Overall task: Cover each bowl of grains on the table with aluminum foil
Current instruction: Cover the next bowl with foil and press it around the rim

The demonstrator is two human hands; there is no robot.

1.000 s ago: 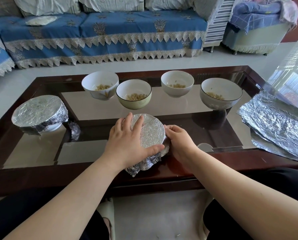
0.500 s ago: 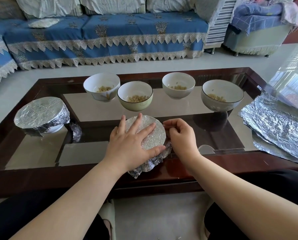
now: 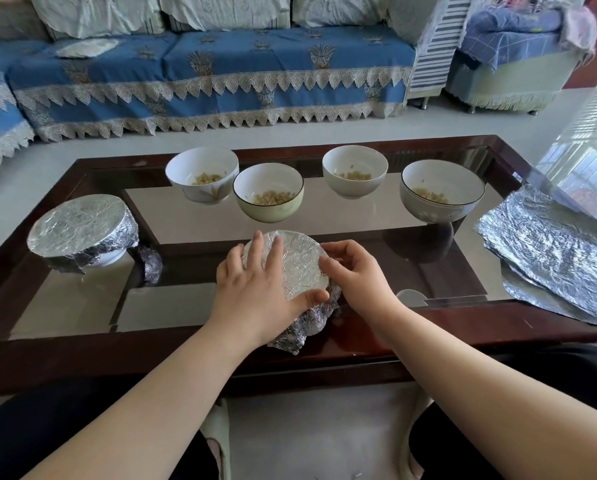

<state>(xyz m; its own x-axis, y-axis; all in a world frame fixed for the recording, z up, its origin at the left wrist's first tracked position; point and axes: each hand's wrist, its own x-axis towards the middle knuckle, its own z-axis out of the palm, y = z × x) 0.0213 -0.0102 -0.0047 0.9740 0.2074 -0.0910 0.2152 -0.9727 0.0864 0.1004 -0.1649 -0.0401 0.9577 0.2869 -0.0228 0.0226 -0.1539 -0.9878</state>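
A foil-covered bowl stands near the table's front edge, crumpled foil hanging down its near side. My left hand lies flat over its left half, thumb hooked on the near rim. My right hand curls against its right rim, fingertips pressing the foil. A second foil-covered bowl sits at the left. Several uncovered bowls of grains stand in a row behind: a white one, a green one, another white one and a dotted one.
Loose foil sheets lie stacked at the table's right end. A small foil scrap sits by the left bowl. The glass table top has a dark wooden frame. A blue sofa stands beyond.
My right hand has slid from the bowl's near right side up to its right rim. My left hand stays flat on the foil.
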